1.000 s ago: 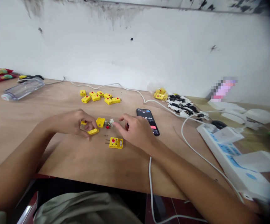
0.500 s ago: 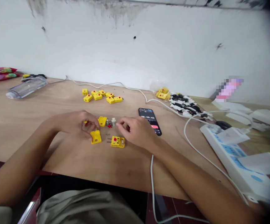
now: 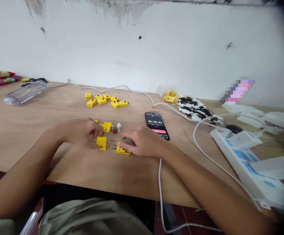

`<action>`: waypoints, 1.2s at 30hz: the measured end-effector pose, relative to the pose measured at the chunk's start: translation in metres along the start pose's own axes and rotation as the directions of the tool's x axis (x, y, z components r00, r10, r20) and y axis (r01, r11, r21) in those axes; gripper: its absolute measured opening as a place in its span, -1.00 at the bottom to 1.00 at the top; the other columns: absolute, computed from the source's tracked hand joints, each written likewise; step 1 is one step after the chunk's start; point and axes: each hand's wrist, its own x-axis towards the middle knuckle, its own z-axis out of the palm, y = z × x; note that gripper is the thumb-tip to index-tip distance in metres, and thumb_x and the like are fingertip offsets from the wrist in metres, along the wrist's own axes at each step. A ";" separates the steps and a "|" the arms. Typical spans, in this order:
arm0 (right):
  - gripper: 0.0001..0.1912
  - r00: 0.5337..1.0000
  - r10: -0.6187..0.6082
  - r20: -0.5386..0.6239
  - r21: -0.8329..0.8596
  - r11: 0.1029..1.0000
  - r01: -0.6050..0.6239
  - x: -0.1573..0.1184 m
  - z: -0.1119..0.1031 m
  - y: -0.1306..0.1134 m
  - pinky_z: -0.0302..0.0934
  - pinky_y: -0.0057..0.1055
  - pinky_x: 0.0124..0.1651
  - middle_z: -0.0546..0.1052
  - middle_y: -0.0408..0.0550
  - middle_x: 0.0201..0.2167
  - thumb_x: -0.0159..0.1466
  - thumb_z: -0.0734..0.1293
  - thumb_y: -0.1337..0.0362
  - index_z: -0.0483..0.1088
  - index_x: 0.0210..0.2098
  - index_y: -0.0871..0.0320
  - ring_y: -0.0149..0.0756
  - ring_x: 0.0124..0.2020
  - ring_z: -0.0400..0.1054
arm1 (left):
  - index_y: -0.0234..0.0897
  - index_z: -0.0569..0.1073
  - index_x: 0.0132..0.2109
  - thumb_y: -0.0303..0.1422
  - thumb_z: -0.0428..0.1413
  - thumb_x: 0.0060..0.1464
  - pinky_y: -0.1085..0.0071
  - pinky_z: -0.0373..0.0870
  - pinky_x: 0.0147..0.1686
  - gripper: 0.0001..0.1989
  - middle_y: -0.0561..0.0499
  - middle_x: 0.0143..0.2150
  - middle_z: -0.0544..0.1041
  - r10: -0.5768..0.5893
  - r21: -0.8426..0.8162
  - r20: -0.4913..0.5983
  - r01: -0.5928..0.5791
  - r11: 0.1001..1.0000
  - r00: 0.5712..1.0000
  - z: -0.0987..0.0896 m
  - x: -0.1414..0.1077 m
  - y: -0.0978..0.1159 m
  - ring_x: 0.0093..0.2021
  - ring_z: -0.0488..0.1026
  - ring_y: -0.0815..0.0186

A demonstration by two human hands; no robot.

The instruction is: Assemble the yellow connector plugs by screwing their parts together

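My left hand [image 3: 83, 132] rests on the table with curved fingers and the thumb apart. Its thumb tip is at the left edge of a yellow plug housing half [image 3: 101, 143]; I cannot tell whether it touches. Another yellow shell piece [image 3: 107, 126] lies just beyond those fingers. My right hand [image 3: 144, 141] hovers palm down, thumb and fingers apart. Its thumb lies over the yellow plug [image 3: 119, 150], which has two metal pins pointing left and a red dot partly covered by the thumb. Between the hands sit small metal parts, a red piece [image 3: 114, 132] and a white piece [image 3: 118, 125].
Several yellow plugs with red dots [image 3: 102, 101] stand in a group farther back. A phone [image 3: 158, 125] showing a timer lies right of centre. Black and white parts [image 3: 195, 109], bagged yellow pieces [image 3: 170, 97], a white cable [image 3: 198, 153], a power strip [image 3: 244, 163] and a clear bottle [image 3: 27, 93] surround the area.
My right hand has come down and toward me, its thumb now over the yellow plug. My left hand's fingers have shifted slightly toward the housing half.
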 end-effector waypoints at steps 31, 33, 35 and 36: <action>-0.69 0.810 -0.080 -0.581 0.148 0.968 0.202 -0.002 0.001 0.008 0.28 -0.32 -0.17 0.47 0.00 -0.31 0.30 0.08 0.46 0.36 -0.09 0.18 -0.28 -0.26 0.37 | -0.28 0.53 -0.04 -0.21 0.04 0.24 0.33 0.34 -0.13 -0.70 -0.10 -0.12 0.57 0.142 0.077 -0.305 -0.125 0.989 0.942 0.000 0.003 -0.013 -0.15 0.48 0.18; -0.66 0.759 -0.030 -0.650 0.190 0.961 0.201 -0.002 0.002 0.006 0.34 -0.28 -0.12 0.49 0.02 -0.23 0.36 0.06 0.43 0.32 0.03 0.15 -0.27 -0.20 0.41 | -0.28 0.51 -0.03 -0.22 0.01 0.27 0.30 0.35 -0.06 -0.70 -0.12 -0.07 0.55 0.146 0.073 -0.386 -0.128 0.989 0.911 0.002 0.006 -0.018 -0.09 0.47 0.17; -0.65 0.731 0.046 -0.681 0.266 0.945 0.188 -0.002 0.004 0.003 0.38 -0.24 -0.06 0.51 0.04 -0.13 0.42 0.06 0.34 0.26 0.14 0.10 -0.26 -0.13 0.45 | -0.28 0.50 -0.01 -0.24 0.01 0.28 0.29 0.35 0.00 -0.72 -0.12 -0.02 0.53 0.146 0.054 -0.441 -0.136 0.989 0.886 0.004 0.008 -0.020 -0.03 0.45 0.16; -0.65 0.723 0.087 -0.685 0.314 0.931 0.185 -0.002 0.005 0.002 0.40 -0.22 -0.04 0.51 0.05 -0.09 0.44 0.07 0.29 0.23 0.18 0.08 -0.26 -0.11 0.47 | -0.28 0.50 0.00 -0.25 0.01 0.28 0.29 0.34 0.02 -0.72 -0.12 -0.01 0.53 0.159 0.042 -0.459 -0.157 0.987 0.874 0.005 0.009 -0.019 -0.01 0.45 0.16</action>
